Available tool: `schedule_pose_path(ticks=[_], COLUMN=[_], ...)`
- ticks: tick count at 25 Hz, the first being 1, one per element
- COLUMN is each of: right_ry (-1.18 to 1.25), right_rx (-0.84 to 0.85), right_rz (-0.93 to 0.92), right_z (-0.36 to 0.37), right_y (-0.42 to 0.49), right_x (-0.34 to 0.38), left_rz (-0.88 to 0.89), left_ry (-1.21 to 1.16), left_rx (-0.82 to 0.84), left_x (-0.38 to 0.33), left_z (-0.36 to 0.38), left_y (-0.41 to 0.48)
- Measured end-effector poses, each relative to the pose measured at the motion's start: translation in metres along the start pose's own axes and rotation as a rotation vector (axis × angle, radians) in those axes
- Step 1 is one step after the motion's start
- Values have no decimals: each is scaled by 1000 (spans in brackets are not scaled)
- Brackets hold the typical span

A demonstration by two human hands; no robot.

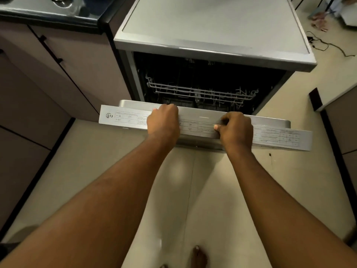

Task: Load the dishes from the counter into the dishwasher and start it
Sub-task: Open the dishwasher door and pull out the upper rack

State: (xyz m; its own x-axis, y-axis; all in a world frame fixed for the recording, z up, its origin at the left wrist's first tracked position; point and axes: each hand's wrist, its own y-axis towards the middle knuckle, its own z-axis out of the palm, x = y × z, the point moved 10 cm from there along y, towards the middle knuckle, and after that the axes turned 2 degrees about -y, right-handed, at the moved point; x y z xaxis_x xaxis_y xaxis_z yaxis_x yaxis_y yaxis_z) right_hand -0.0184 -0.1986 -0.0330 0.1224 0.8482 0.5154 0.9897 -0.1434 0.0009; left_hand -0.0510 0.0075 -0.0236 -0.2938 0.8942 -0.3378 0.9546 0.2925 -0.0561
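A grey freestanding dishwasher [212,26] stands in front of me with its door [270,132] partly lowered. Both my hands grip the door's top edge: my left hand [163,120] left of centre, my right hand [236,128] right of centre. A printed label strip [123,118] runs along that edge. Behind the door, the dark tub shows a grey wire rack [202,91] with nothing I can make out in it. No dishes are in view.
Brown cabinets [38,89] line the left side under a dark counter [50,14]. A black cable [328,45] lies on the beige floor at the right. Another cabinet edge [324,99] stands at the right. My bare foot [199,256] is below.
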Motion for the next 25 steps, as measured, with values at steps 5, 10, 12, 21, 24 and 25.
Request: schedule_pose_path(ticks=[5,10,12,21,24,25], right_ry=[-96,-152,-208,-304,-384,-419], right_rx=[32,23,54,217,287,306], right_rz=[13,-49,-81,-98,-140,-144], right_z=[16,32,44,110,132,140], right_y=[-43,-93,-115,-231,-256,-261], right_x=[-20,-40,-51,-125,-141,-145], left_rz=[32,88,109,120,94,92], left_ry=[222,321,330,305,309,313], left_rx=[75,126,125,287,324,338], left_x=[4,15,25,84,104,108], left_z=[10,40,58,157,187,197], left_y=[-36,-86,-109,-220,-240,-246])
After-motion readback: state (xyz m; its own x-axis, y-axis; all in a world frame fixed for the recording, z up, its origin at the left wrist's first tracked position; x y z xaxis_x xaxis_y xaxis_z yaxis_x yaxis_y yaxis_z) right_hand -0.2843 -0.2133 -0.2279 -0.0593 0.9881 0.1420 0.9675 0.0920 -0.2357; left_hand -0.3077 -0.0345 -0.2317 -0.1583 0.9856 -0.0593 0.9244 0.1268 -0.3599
